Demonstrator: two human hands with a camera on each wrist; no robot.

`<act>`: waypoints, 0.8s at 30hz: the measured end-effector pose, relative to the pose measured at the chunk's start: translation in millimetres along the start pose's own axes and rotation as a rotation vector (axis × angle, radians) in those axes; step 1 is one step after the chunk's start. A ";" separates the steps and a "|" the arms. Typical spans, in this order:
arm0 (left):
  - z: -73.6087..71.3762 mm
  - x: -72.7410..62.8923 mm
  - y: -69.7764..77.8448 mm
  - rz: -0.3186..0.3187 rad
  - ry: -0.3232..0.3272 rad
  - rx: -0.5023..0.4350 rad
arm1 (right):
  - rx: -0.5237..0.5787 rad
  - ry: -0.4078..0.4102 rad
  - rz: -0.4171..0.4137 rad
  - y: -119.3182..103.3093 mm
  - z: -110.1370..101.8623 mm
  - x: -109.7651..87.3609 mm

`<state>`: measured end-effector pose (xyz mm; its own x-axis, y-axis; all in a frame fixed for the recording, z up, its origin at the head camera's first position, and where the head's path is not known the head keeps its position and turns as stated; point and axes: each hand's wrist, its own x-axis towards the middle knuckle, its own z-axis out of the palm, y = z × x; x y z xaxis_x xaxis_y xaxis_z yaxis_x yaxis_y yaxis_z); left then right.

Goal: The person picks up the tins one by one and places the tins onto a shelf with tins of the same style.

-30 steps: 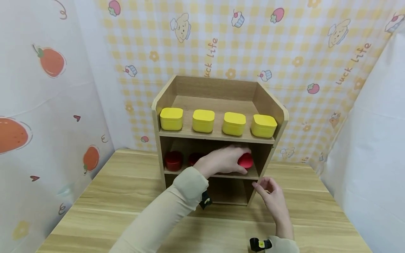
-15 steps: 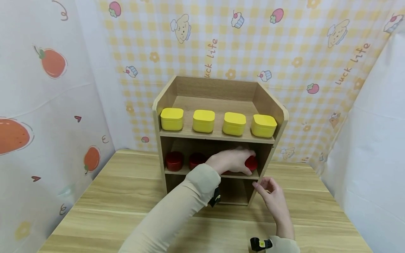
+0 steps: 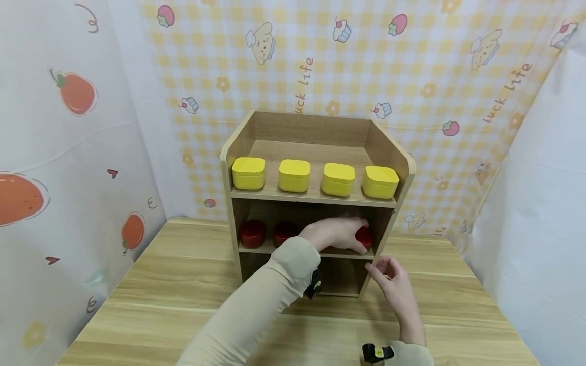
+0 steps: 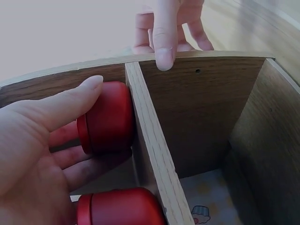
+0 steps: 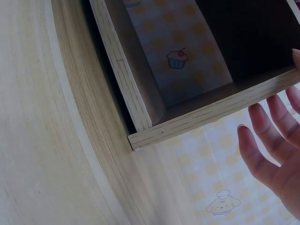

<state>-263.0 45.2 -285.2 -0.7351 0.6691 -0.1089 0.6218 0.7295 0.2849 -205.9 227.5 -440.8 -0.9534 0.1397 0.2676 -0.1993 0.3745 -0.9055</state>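
A wooden shelf rack with three levels stands on the table. My left hand reaches into its middle level and grips a small red round tin at the right end. In the left wrist view the thumb lies on the tin's side and the fingers pass behind it, with the tin's base against the shelf board. Another red tin stands beside it, hidden in the head view by the hand. My right hand holds the rack's right side panel, thumb inside and fingers outside.
Several yellow lidded boxes line the top level's front edge. Two more red tins sit at the left of the middle level. The wooden table extends around the rack, with patterned cloth behind and at the sides.
My left hand has moved the red tin right and slightly down; it has changed from tilted to standing at the shelf's right end. The right hand has stayed on the side panel.
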 end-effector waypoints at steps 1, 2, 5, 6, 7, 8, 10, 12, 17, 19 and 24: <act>0.5 -0.3 -0.8 -0.004 -0.002 -0.001 | -0.001 -0.005 0.000 0.0 0.5 -0.1; 1.0 -0.6 -1.7 -0.008 -0.005 -0.002 | -0.001 -0.009 0.001 0.1 1.0 -0.1; 2.0 -1.4 -3.7 -0.013 -0.009 -0.006 | -0.001 -0.019 0.003 0.0 2.2 0.0; 2.2 -1.4 -4.2 -0.012 -0.010 -0.008 | -0.001 -0.019 0.004 -0.1 2.4 0.1; 2.3 -1.3 -4.4 -0.009 -0.010 -0.011 | -0.001 -0.017 0.004 -0.1 2.5 0.1; 2.1 -1.4 -4.5 -0.006 -0.009 -0.012 | -0.003 -0.016 0.007 -0.2 2.6 0.0; 1.7 -1.4 -4.7 -0.002 -0.013 -0.020 | -0.006 -0.012 0.008 -1.1 2.3 -0.3; 1.6 -1.3 -4.6 -0.004 -0.021 -0.035 | -0.007 -0.012 0.007 -7.3 1.6 -2.1; 1.9 -1.5 -5.6 -0.020 -0.047 -0.092 | -0.015 -0.009 0.011 -39.1 -0.5 -12.0; 0.9 -3.0 -5.7 -0.027 -0.051 -0.101 | -0.024 -0.011 0.004 -45.7 -1.2 -14.1; -4.7 -12.7 -1.6 -0.043 -0.015 -0.061 | -0.036 -0.011 0.009 -46.3 -2.5 -14.5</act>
<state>-256.0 34.9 -279.9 -0.7565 0.6395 -0.1367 0.5716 0.7482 0.3367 -182.2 210.5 -402.0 -0.9575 0.1335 0.2558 -0.1827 0.4059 -0.8955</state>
